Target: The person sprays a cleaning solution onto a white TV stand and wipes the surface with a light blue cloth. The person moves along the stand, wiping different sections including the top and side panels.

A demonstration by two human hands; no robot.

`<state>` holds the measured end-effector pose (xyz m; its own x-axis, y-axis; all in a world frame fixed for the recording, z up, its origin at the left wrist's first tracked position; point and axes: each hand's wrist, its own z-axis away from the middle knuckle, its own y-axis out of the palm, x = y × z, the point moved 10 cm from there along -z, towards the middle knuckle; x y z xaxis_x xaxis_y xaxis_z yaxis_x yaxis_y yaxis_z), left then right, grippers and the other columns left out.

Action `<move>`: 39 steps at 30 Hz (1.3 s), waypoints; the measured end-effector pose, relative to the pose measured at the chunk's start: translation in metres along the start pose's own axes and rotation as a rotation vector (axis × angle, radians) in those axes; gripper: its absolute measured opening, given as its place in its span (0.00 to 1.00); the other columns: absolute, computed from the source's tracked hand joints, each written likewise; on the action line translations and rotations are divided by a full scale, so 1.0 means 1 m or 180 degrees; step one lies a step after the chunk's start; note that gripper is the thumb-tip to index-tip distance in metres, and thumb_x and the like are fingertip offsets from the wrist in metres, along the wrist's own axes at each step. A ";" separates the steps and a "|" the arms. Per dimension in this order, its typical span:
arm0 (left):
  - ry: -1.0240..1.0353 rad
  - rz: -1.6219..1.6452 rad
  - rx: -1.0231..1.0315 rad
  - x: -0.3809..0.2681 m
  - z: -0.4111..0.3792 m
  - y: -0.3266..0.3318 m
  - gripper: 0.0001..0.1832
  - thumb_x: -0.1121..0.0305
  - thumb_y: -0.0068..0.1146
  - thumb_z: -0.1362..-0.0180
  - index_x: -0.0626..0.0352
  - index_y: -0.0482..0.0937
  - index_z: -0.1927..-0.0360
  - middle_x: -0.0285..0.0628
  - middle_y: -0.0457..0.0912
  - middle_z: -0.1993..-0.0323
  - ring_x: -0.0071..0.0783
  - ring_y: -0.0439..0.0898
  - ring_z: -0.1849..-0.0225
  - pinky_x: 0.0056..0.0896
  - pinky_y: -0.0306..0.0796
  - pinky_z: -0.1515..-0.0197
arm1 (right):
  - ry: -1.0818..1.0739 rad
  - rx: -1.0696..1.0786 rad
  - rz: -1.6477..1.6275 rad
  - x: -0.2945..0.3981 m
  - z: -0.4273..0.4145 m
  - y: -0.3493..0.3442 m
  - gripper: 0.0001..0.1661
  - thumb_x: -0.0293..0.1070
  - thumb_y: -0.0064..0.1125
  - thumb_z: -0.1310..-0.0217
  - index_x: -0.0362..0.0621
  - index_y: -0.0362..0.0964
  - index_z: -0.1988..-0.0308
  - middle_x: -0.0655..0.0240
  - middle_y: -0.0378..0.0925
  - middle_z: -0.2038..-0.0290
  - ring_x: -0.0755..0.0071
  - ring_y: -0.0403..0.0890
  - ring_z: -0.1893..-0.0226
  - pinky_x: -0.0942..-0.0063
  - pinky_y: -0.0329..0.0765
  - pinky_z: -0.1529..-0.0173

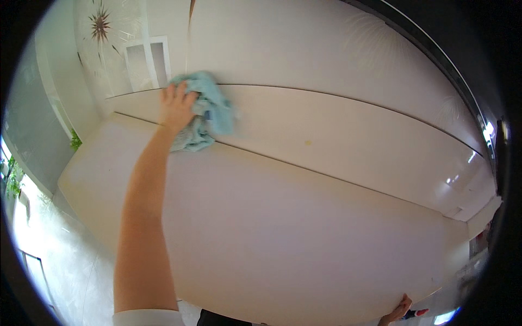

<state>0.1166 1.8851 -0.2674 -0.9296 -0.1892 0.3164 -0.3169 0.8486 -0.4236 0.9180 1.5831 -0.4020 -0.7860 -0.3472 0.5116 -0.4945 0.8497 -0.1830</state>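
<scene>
My left hand reaches far forward and presses on a crumpled light-blue cloth. Its fingers are spread over the cloth's left part. Under the cloth lies a narrow white ledge at the back of a wide white furniture top; part of the cloth hangs over the dark seam between them. A small yellowish spot shows on the ledge, right of the cloth. At the lower right, my right hand is at the top's near edge, partly cut off by the frame. Whether it grips anything is unclear.
A glossy black screen frame curves along the upper right. Behind the ledge stands a patterned pale wall panel. Green leaves show at the left, above a bright tiled floor. A red-tipped dark object is beside my right hand.
</scene>
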 end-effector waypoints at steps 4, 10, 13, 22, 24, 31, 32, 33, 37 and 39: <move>-0.0006 0.0127 0.0314 -0.029 -0.014 -0.010 0.21 0.55 0.61 0.60 0.44 0.74 0.60 0.43 0.66 0.46 0.50 0.63 0.49 0.55 0.58 0.48 | 0.0357 0.0149 0.0496 -0.032 0.009 -0.013 0.16 0.39 0.41 0.42 0.37 0.62 0.75 0.59 0.69 0.66 0.63 0.69 0.63 0.67 0.65 0.52; 0.0801 0.1132 -0.0819 -0.245 -0.112 -0.100 0.12 0.61 0.47 0.48 0.38 0.72 0.59 0.38 0.67 0.49 0.45 0.66 0.55 0.53 0.62 0.57 | 0.0380 0.0106 0.0366 -0.031 0.012 0.001 0.22 0.44 0.38 0.38 0.35 0.61 0.73 0.59 0.67 0.68 0.61 0.69 0.60 0.65 0.64 0.48; 0.0956 0.0937 -0.0882 -0.279 -0.132 -0.117 0.12 0.62 0.45 0.46 0.39 0.72 0.57 0.39 0.65 0.47 0.44 0.65 0.52 0.53 0.62 0.55 | 0.0211 0.0547 0.0200 -0.057 0.010 0.005 0.24 0.47 0.37 0.36 0.34 0.61 0.73 0.57 0.68 0.65 0.60 0.69 0.59 0.64 0.64 0.47; -0.0417 0.0543 0.0153 -0.011 -0.014 -0.003 0.29 0.56 0.67 0.66 0.48 0.73 0.56 0.47 0.65 0.48 0.49 0.62 0.47 0.54 0.56 0.48 | 0.0239 0.0372 0.0699 -0.033 0.011 -0.003 0.24 0.47 0.37 0.35 0.35 0.60 0.72 0.56 0.69 0.62 0.59 0.70 0.58 0.63 0.64 0.47; -0.0655 0.0443 -0.0005 0.006 -0.009 -0.015 0.28 0.55 0.66 0.65 0.51 0.74 0.57 0.47 0.67 0.49 0.48 0.64 0.48 0.51 0.58 0.49 | 0.0330 0.0218 0.0824 -0.031 0.012 -0.004 0.24 0.46 0.36 0.35 0.33 0.63 0.69 0.56 0.69 0.61 0.59 0.70 0.58 0.63 0.64 0.47; 0.1081 0.1200 -0.0365 -0.205 -0.085 -0.074 0.10 0.60 0.47 0.48 0.37 0.74 0.60 0.38 0.69 0.49 0.45 0.67 0.50 0.51 0.65 0.54 | -0.0295 0.0355 0.1967 0.026 0.002 0.028 0.13 0.31 0.40 0.40 0.36 0.67 0.72 0.56 0.74 0.70 0.60 0.75 0.66 0.70 0.75 0.55; 0.1055 0.1198 -0.0731 -0.216 -0.089 -0.082 0.10 0.61 0.47 0.48 0.37 0.74 0.61 0.38 0.69 0.49 0.46 0.67 0.50 0.52 0.64 0.54 | 0.0320 0.0287 0.1004 0.015 0.002 0.022 0.15 0.33 0.37 0.38 0.36 0.69 0.68 0.56 0.76 0.66 0.62 0.76 0.62 0.73 0.74 0.53; 0.1052 0.1208 -0.1084 -0.217 -0.089 -0.094 0.10 0.61 0.46 0.47 0.37 0.74 0.61 0.38 0.69 0.49 0.46 0.66 0.50 0.54 0.64 0.53 | 0.0301 0.0409 0.1150 0.015 0.000 0.024 0.15 0.33 0.38 0.38 0.36 0.69 0.67 0.56 0.76 0.65 0.61 0.76 0.62 0.72 0.74 0.53; 0.0686 0.1364 -0.0490 -0.163 -0.068 -0.056 0.11 0.62 0.48 0.49 0.36 0.75 0.61 0.38 0.67 0.50 0.47 0.64 0.50 0.54 0.61 0.52 | 0.0407 0.0511 0.1049 -0.014 -0.012 -0.014 0.14 0.34 0.39 0.38 0.36 0.70 0.66 0.54 0.76 0.62 0.58 0.76 0.63 0.67 0.74 0.54; -0.0090 0.1142 0.0099 -0.096 -0.041 -0.013 0.13 0.62 0.55 0.54 0.39 0.77 0.61 0.39 0.66 0.50 0.48 0.63 0.50 0.53 0.59 0.52 | 0.0628 0.0421 0.0888 -0.025 -0.007 -0.019 0.15 0.35 0.40 0.38 0.36 0.70 0.64 0.54 0.76 0.61 0.57 0.76 0.63 0.65 0.74 0.54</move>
<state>0.2175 1.9124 -0.2570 -0.9874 0.1038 0.1194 0.0252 0.8481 -0.5292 0.9502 1.5781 -0.4053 -0.8171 -0.0151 0.5763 -0.3250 0.8377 -0.4388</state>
